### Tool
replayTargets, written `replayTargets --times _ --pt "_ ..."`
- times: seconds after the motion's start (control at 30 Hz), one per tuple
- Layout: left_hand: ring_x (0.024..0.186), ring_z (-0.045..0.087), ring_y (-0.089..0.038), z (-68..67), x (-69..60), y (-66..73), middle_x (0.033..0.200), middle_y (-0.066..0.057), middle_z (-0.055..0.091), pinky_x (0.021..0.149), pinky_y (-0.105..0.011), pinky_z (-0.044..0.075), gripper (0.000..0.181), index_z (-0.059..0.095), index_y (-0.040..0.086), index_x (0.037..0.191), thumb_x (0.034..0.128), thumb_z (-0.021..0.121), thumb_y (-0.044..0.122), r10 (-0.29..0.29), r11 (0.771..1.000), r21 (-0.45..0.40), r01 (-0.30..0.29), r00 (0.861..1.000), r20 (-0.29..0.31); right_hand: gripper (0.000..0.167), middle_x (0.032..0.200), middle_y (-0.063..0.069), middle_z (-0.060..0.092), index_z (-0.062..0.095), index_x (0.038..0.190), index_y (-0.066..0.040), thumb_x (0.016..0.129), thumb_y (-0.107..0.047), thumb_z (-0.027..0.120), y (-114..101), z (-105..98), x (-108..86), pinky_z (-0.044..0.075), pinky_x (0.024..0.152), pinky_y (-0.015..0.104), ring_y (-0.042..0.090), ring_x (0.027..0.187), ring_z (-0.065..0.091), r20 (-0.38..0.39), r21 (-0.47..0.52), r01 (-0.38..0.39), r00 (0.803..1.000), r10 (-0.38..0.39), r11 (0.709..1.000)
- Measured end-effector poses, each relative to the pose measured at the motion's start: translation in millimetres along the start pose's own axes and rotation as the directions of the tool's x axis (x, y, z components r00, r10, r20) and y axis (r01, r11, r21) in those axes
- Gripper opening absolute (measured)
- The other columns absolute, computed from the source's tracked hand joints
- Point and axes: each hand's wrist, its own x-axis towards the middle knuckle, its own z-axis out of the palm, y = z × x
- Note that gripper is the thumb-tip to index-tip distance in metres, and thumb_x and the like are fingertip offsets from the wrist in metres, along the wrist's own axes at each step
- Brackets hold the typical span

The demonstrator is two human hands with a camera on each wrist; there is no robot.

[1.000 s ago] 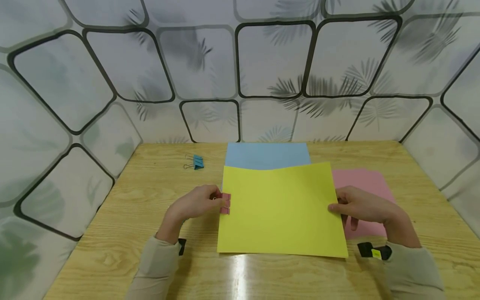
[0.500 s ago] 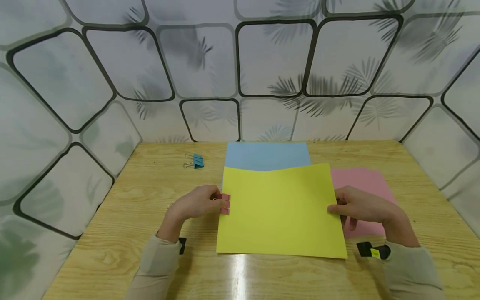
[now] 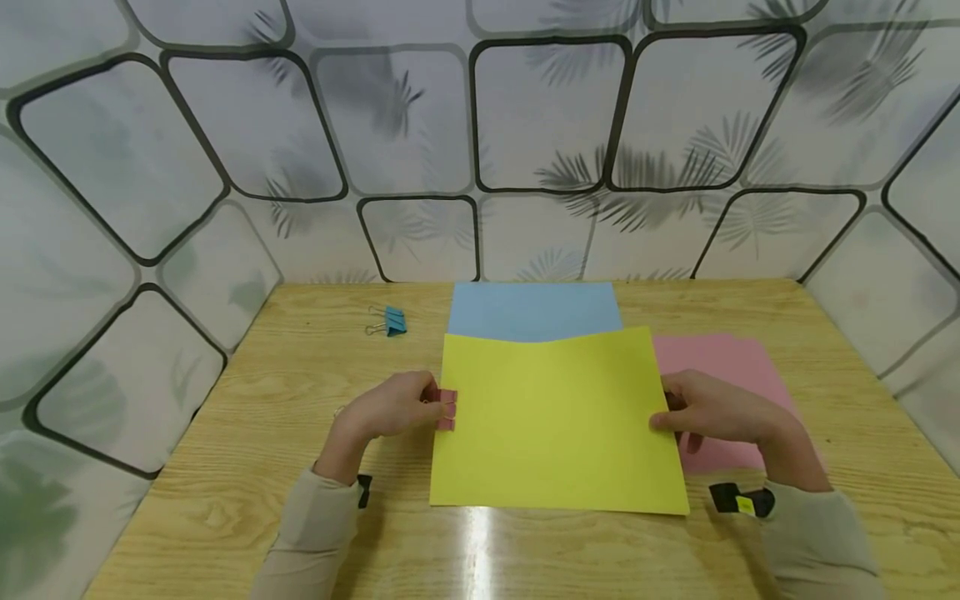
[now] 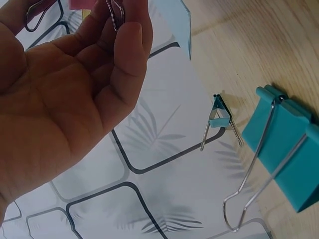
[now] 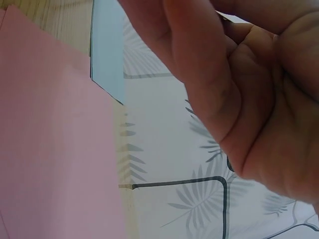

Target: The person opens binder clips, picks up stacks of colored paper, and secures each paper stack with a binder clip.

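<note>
A yellow sheet (image 3: 555, 425) is held up, slightly tilted, between both hands in the head view. At its left edge sits a pink binder clip (image 3: 447, 410), pinched by the left hand (image 3: 393, 406). In the left wrist view, wire handles of that clip show at the fingers of the left hand (image 4: 70, 94). The right hand (image 3: 723, 410) pinches the sheet's right edge, thumb in front and fingers partly hidden behind. Only the palm and curled fingers of the right hand (image 5: 224, 89) show in the right wrist view.
Behind the yellow sheet lies blue paper (image 3: 534, 310). Pink paper (image 3: 723, 362) lies under the right hand. A teal binder clip (image 3: 395, 322) stands at the back left; the left wrist view shows a large teal clip (image 4: 284, 144) and a smaller one (image 4: 219, 117). Patterned walls border the table.
The yellow sheet's right edge and the right hand have shifted slightly left. The left hand keeps its pinch on the pink clip with almost no movement.
</note>
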Motion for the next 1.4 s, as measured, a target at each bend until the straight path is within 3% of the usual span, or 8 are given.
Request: replayTargets --times 0.17,0.27,0.47,0.7,1.0,1.1,1.27,1.4 --pt "0.069 0.045 -0.018 1.0 -0.1 0.1 0.084 -0.008 0.055 0.061 -0.030 0.037 0.019 0.057 0.001 0.096 0.0986 0.060 0.020 -0.015 1.000 -0.014 0.015 1.000 0.005 0.020 0.080 0.010 0.066 0.057 0.101 0.001 0.102 -0.019 0.057 -0.5 2.2 0.8 0.057 0.059 0.037 0.023 0.070 0.068 -0.049 -0.020 -0.029 0.998 0.028 0.999" --pt "0.069 0.045 -0.018 1.2 -0.2 0.3 0.084 -0.008 0.055 0.061 -0.030 0.037 0.018 0.057 0.002 0.096 0.0983 0.059 0.020 -0.016 1.000 -0.012 0.016 1.000 0.002 0.025 0.076 0.011 0.060 0.051 0.088 -0.001 0.104 -0.020 0.055 -1.4 3.4 1.2 0.058 0.059 0.037 0.024 0.068 0.067 -0.064 -0.017 -0.043 0.997 0.042 0.999" --pt "0.069 0.046 -0.018 1.5 -0.6 0.7 0.084 -0.008 0.057 0.061 -0.030 0.038 0.020 0.057 0.002 0.094 0.0981 0.062 0.021 -0.003 1.000 -0.002 0.003 1.000 0.000 0.019 0.082 0.009 0.067 0.060 0.108 0.000 0.102 -0.018 0.057 -2.2 2.4 1.0 0.057 0.059 0.038 0.027 0.067 0.068 -0.028 -0.003 -0.019 0.999 0.019 1.000" --pt "0.065 0.043 -0.017 2.4 -1.0 2.2 0.079 -0.007 0.054 0.058 -0.029 0.036 0.018 0.057 0.002 0.092 0.0957 0.062 0.018 0.005 1.000 0.008 -0.005 1.000 0.009 0.041 0.088 0.009 0.072 0.046 0.132 0.002 0.096 -0.009 0.064 0.2 3.0 3.0 0.056 0.054 0.038 0.031 0.064 0.067 -0.032 -0.016 0.026 0.999 -0.027 1.000" --pt "0.067 0.046 -0.017 4.9 -0.6 5.4 0.080 -0.007 0.056 0.060 -0.029 0.037 0.015 0.057 0.003 0.090 0.0941 0.064 0.016 -0.009 0.999 0.040 0.009 1.000 0.004 0.026 0.065 0.004 0.043 0.035 0.094 -0.002 0.104 -0.017 0.055 0.0 5.8 3.7 0.057 0.056 0.038 0.027 0.058 0.065 -0.085 -0.005 -0.004 0.996 0.004 1.000" --pt "0.066 0.045 -0.016 5.3 -0.4 6.1 0.079 -0.006 0.055 0.059 -0.028 0.036 0.015 0.057 0.003 0.090 0.0938 0.064 0.016 -0.011 0.999 0.042 0.011 1.000 0.008 0.020 0.067 0.007 0.048 0.043 0.105 0.001 0.104 -0.015 0.054 0.8 5.1 3.6 0.057 0.056 0.039 0.029 0.060 0.067 -0.066 0.008 0.014 0.998 -0.013 1.000" --pt "0.059 0.036 -0.014 6.1 -0.5 6.1 0.069 -0.001 0.045 0.055 -0.028 0.031 0.016 0.055 0.004 0.083 0.0927 0.062 0.014 -0.012 0.999 0.040 0.011 1.000 0.027 0.033 0.073 0.008 0.059 0.044 0.129 0.004 0.103 -0.013 0.054 3.1 3.3 3.2 0.057 0.058 0.038 0.029 0.062 0.067 -0.032 0.013 0.020 0.999 -0.020 1.000" --pt "0.056 0.030 -0.013 7.3 -0.7 5.5 0.065 0.001 0.034 0.053 -0.028 0.027 0.019 0.052 0.006 0.078 0.0926 0.061 0.014 -0.015 0.999 0.050 0.013 0.999 0.049 0.036 0.085 0.008 0.069 0.044 0.132 0.005 0.103 -0.013 0.055 5.4 3.0 4.5 0.057 0.058 0.036 0.025 0.066 0.068 -0.018 0.005 0.004 1.000 -0.004 1.000"
